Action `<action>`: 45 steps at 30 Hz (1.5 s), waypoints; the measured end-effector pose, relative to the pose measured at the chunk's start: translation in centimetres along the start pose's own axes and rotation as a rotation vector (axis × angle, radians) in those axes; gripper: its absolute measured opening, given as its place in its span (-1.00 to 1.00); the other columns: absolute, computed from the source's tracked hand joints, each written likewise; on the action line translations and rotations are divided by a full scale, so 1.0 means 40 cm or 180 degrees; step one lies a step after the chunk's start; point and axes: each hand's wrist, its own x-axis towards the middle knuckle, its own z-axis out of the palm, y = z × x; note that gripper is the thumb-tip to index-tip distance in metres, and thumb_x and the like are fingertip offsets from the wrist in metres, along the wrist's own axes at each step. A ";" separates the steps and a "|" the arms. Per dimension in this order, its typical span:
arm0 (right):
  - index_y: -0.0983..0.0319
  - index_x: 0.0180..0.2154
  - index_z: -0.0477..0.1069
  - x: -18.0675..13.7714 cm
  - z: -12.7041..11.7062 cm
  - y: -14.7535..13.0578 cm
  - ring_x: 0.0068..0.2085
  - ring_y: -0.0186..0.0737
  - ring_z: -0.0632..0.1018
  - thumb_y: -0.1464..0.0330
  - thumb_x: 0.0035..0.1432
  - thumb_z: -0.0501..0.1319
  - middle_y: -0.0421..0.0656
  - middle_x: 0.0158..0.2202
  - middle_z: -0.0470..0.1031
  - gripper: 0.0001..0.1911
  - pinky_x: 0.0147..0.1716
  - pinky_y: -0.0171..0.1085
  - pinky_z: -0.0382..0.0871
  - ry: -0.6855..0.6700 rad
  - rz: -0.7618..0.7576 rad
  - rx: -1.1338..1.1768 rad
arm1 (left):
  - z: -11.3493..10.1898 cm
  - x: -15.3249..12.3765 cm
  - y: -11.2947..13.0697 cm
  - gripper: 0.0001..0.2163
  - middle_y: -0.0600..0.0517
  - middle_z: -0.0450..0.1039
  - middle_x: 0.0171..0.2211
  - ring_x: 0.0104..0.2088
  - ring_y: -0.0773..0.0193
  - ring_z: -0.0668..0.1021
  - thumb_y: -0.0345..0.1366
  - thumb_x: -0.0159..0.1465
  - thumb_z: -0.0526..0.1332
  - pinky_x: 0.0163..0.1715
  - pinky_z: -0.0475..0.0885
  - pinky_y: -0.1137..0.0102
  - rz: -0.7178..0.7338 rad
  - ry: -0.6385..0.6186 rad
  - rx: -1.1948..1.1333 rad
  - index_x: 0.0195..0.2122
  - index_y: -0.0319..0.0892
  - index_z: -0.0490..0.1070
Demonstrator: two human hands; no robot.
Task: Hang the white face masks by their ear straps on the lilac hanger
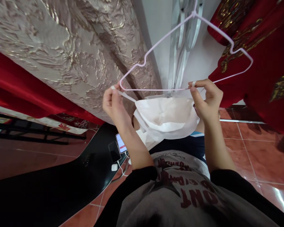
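A pale pink clothes hanger (194, 14) hangs in front of me, hook at the top and bottom bar level with my hands. Below that bar, a white garment with thin straps (167, 113) spreads over my lap. Its left strap is pinched between thumb and fingers of my left hand (113, 102), close to the hanger's left corner. My right hand (207, 97) pinches the other strap, with its thumb and fingertips by the bottom bar. Whether either strap is around the hanger, I cannot tell.
Shiny embossed beige fabric (85, 47) hangs on the left, and red fabric with gold decoration (269, 63) on the right. Metal rails (180, 53) stand behind the hanger. Two phones, a dark one (114, 151) and a lit one (120, 143), lie with cables on a black seat (61, 176).
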 end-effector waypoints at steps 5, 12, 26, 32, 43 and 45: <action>0.12 -0.22 0.55 0.000 -0.013 0.004 -0.11 -0.17 0.69 0.26 0.35 0.26 -0.17 -0.18 0.70 -0.88 -0.01 -0.06 0.57 -0.0045 -0.0005 -0.0007 | 0.014 0.053 0.075 -0.78 0.09 0.72 -0.18 0.08 0.11 0.69 -0.45 0.45 0.19 0.24 0.44 0.01 0.0695 -0.0615 0.0261 -0.35 -0.13 0.53; 0.12 -0.25 0.56 -0.001 -0.012 -0.006 -0.17 -0.20 0.68 0.29 0.34 0.26 -0.19 -0.21 0.71 -0.89 -0.04 -0.09 0.54 0.0021 -0.0063 -0.0209 | 0.114 0.102 0.091 -0.92 0.04 0.67 -0.15 0.08 0.08 0.66 -0.26 0.44 0.33 0.19 0.47 0.18 0.0425 -0.2165 0.0848 -0.20 -0.08 0.62; 0.13 -0.25 0.52 -0.010 -0.007 -0.009 -0.18 -0.21 0.66 0.36 0.35 0.26 -0.21 -0.23 0.69 -0.92 -0.07 -0.09 0.51 0.0034 -0.0217 -0.0175 | 0.064 0.036 -0.010 -0.70 0.09 0.58 -0.39 -0.43 0.30 0.59 0.01 0.26 0.47 -0.28 0.52 0.34 -0.0845 -0.0782 0.0324 -0.28 -0.05 0.46; 0.07 -0.07 0.61 -0.008 -0.014 -0.001 -0.08 -0.20 0.71 0.40 0.39 0.20 -0.22 -0.09 0.73 -0.78 -0.03 -0.05 0.59 -0.0095 -0.0293 0.0062 | 0.065 -0.050 -0.049 -0.65 -0.01 0.68 -0.28 -0.26 0.21 0.71 0.05 0.30 0.43 -0.13 0.57 0.35 -0.1015 -0.0996 -0.0298 -0.24 -0.10 0.43; -0.01 0.01 0.68 0.031 -0.262 0.133 0.03 -0.10 0.69 0.49 0.25 0.38 -0.27 -0.04 0.71 -0.63 0.11 0.00 0.60 0.0923 -0.0537 -0.0191 | 0.073 -0.042 -0.052 -0.68 0.01 0.69 -0.36 -0.51 0.33 0.59 0.00 0.35 0.41 -0.35 0.55 0.41 -0.0622 -0.0910 -0.0337 -0.32 -0.11 0.44; -0.04 0.01 0.68 0.047 -0.288 0.136 0.05 -0.06 0.69 0.48 0.25 0.39 -0.28 -0.02 0.70 -0.63 0.13 0.03 0.60 0.0717 -0.0439 -0.0176 | 0.074 -0.045 -0.052 -0.68 0.01 0.69 -0.36 -0.52 0.34 0.57 0.01 0.34 0.42 -0.37 0.53 0.42 -0.0630 -0.0924 -0.0323 -0.32 -0.11 0.44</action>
